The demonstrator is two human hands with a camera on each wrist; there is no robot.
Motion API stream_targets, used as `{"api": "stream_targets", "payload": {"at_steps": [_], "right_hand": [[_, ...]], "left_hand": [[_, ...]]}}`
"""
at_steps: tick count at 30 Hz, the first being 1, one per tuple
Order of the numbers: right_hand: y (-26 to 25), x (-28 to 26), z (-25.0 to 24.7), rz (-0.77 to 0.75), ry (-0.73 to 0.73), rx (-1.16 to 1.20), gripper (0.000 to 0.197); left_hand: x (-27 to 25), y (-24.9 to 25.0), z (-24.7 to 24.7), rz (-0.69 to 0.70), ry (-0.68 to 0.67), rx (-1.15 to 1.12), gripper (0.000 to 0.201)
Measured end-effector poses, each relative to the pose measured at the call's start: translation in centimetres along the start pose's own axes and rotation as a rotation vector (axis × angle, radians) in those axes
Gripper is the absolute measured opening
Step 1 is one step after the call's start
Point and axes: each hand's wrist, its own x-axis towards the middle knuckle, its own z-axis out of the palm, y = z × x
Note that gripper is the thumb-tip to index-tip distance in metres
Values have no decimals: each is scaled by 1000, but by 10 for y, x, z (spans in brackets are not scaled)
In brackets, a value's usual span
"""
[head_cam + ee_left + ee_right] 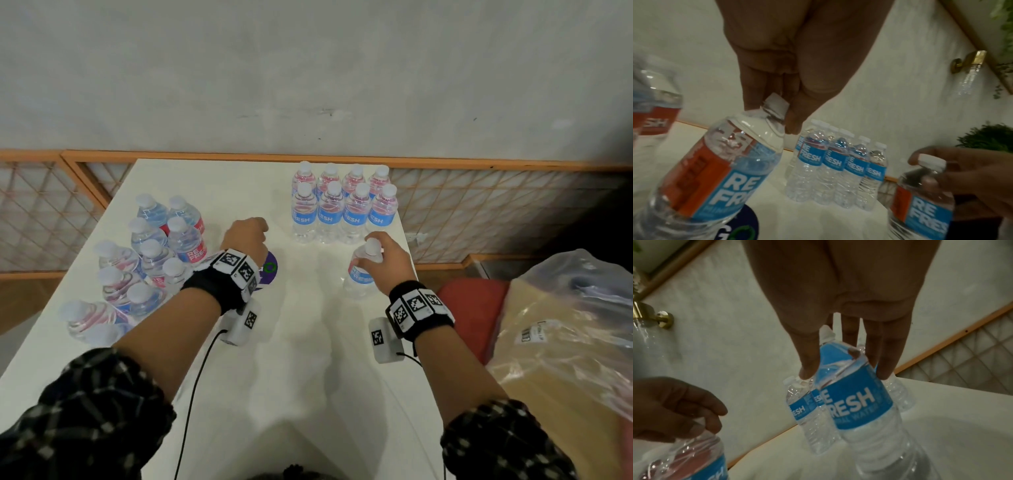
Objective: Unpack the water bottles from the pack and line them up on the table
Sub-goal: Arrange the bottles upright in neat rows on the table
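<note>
Head view: right hand (388, 258) grips a water bottle (361, 270) by its neck, just before the lined-up bottles (342, 209). Left hand (789, 68) pinches another bottle (715, 175), left of that row. Swinging either could topple the row.

A white worktop (308, 359) carries a loose cluster of water bottles (150, 260) at its left, eight lined-up bottles (342, 209) in two rows at the far right, and a dark round sticker (270, 272) between.
</note>
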Motion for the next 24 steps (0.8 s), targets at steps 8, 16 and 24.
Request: {"api": "stream_targets", "payload": {"at_steps": [8, 16, 24], "right_hand": [[15, 7, -6, 20, 13, -24, 61], [24, 17, -22, 38, 110, -52, 61], [56, 19, -13, 294, 107, 65, 79]], "left_hand": [[-4, 36, 23, 144, -20, -271, 34], [-6, 36, 42, 135, -241, -156, 59], [-5, 34, 50, 139, -197, -196, 53]]}}
